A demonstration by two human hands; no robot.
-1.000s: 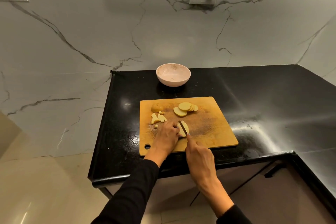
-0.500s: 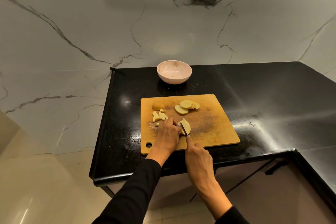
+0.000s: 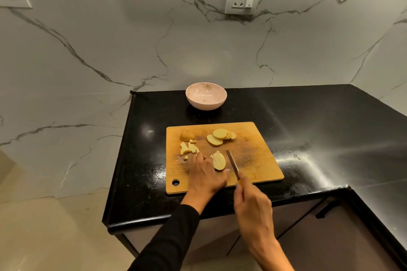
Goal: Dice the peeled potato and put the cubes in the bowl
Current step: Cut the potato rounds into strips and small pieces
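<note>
Potato slice is steadied on the board under the left hand | knife is gripped by the right hand, just beside the slice | bowl is set beyond both hands | even strips are advised, fingertips tucked back.

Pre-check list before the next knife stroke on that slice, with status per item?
1. Knife gripped by right hand: ok.
2. Blade clear of the slice, to its right: ok.
3. Left hand steadying the slice: ok.
4. Left fingertips out of the blade's path: cannot tell, they are hidden by the hand.
5. Cutting board lying fully on the counter: ok.
6. Bowl behind the board ready for cubes, nothing in it yet: ok.
</note>
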